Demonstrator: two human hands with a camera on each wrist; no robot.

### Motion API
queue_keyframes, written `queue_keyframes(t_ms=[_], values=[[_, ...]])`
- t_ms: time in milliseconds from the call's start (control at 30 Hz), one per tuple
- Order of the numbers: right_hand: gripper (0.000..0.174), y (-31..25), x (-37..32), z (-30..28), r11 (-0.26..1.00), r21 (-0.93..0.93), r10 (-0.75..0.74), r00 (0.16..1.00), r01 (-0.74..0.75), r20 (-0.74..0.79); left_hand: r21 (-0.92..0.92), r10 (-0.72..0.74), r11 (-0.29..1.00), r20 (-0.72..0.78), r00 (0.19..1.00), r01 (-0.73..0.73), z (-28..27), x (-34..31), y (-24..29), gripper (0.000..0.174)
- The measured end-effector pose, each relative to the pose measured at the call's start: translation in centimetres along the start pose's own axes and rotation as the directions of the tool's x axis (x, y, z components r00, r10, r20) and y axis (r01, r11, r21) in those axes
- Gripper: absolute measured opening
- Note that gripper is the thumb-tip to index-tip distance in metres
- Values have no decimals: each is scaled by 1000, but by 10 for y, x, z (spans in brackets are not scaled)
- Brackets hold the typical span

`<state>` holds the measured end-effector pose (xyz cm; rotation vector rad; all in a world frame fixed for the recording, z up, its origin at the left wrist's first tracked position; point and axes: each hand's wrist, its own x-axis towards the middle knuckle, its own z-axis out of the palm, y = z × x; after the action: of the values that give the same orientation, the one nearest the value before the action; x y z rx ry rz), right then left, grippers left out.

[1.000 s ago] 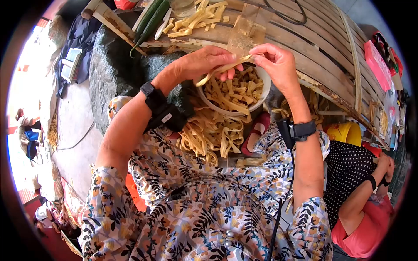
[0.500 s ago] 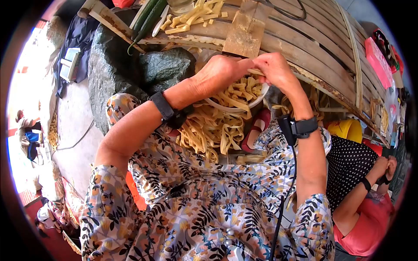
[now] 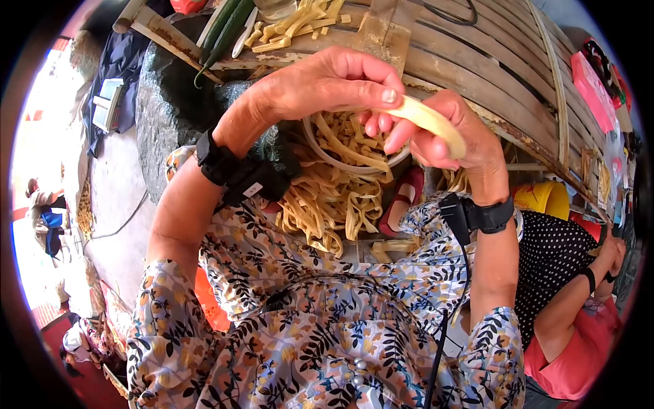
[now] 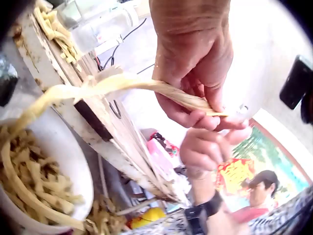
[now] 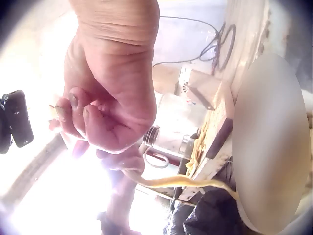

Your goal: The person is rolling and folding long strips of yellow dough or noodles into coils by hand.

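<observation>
While the left hand (image 3: pixel 327 87) pinches a yellowish strip (image 3: pixel 429 119), the right hand (image 3: pixel 471 133) curls beside it, its grip unclear.

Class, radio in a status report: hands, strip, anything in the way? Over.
Left hand pinching pale yellow strip. Right hand close by, grip unclear. Strip crosses before white bowl, left wrist view. No obstruction seen between hands.
</observation>
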<state>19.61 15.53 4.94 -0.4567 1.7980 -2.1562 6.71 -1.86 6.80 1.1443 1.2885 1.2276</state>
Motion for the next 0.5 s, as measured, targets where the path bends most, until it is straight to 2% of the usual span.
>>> queue_keyframes(t_ms=[67,100,200,233,267,300,333,367,400,467,500], values=[[32,1,1,1,992,116,-52,999,53,-11,112,30,993,-75,997,-21,-5,5,-12,21],[33,0,3,2,992,102,-69,996,75,-54,190,93,980,-127,988,-68,-8,7,-18,22],[34,-2,12,8,996,-30,-92,971,87,-220,17,-144,987,-345,928,160,-8,9,-32,23],[32,-4,15,10,987,-163,-50,964,7,-260,-70,-139,990,-363,921,122,-4,11,-44,22],[31,1,18,10,986,-169,-61,957,12,-285,-135,-194,977,-226,955,166,-2,11,-54,27],[30,11,21,9,984,-175,-72,947,16,-314,-351,-111,933,-84,990,75,6,13,-65,34],[29,18,22,9,983,-180,-80,936,18,-344,-560,6,828,37,999,16,13,15,-76,42],[29,20,22,8,976,-217,-60,914,-31,-401,-618,-132,772,75,988,150,15,13,-86,55],[29,19,23,9,962,-262,-38,905,-82,-423,-723,27,686,136,990,81,19,13,-90,49],[29,18,23,10,920,-345,-1,881,-184,-473,-773,-100,591,216,971,233,17,15,-95,38],[30,18,22,10,896,-394,-15,876,-202,-482,-773,-95,606,163,982,187,18,17,-96,34]])
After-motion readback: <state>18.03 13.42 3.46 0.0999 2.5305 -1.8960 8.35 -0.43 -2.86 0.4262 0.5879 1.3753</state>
